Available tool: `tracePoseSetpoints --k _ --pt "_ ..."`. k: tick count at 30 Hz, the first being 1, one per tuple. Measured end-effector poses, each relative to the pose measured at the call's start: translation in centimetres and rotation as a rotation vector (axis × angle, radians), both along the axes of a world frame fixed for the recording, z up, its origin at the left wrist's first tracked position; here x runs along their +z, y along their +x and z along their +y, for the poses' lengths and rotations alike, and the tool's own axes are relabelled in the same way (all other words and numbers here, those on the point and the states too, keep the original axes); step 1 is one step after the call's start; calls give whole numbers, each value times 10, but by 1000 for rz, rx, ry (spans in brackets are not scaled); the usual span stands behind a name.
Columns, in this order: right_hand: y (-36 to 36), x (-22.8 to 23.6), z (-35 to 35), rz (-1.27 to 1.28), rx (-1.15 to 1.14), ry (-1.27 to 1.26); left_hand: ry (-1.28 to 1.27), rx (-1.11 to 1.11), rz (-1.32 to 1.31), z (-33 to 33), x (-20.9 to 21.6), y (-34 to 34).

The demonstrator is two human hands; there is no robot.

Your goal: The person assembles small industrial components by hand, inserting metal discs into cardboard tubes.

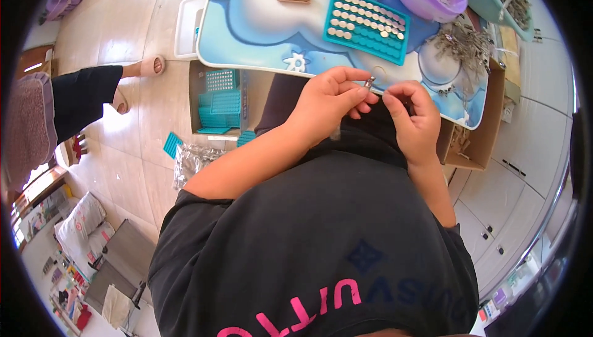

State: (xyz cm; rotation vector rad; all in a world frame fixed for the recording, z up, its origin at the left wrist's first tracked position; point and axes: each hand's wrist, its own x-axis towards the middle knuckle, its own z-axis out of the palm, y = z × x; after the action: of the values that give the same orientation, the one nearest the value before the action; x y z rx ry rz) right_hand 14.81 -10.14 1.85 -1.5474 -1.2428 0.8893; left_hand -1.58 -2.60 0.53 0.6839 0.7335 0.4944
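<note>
Small silver metal piece (369,82): pinched in left hand (330,97) fingertips, long axis pointing roughly away from torso. Right hand (417,111): just right of piece, fingers curled; cannot tell whether gripping anything. Teal rectangular plastic tray (386,51): beyond both hands.

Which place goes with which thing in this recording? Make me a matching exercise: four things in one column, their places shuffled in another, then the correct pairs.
Things
1. Small metallic piece
2. Whitish round pieces
3. Purple bowl
4. Stacked teal trays

Places
A. Beside the large teal basin
B. In an open box on the floor, to the person's left
C. Pinched in the left hand
D. Set in rows in a teal tray on the table

Pairs: 1-C, 2-D, 3-A, 4-B
</note>
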Motion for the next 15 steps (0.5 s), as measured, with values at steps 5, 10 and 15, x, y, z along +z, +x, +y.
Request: tracePoseSetpoints --k 5,10,15 --pt "-5 0 11 65 -30 11 143 -74 57 -3 -3 0" --pt "0 -3 12 -144 17 105 83 -24 19 -2 7 3" --pt "1 -3 14 -468 78 366 -66 -66 34 1 7 4"
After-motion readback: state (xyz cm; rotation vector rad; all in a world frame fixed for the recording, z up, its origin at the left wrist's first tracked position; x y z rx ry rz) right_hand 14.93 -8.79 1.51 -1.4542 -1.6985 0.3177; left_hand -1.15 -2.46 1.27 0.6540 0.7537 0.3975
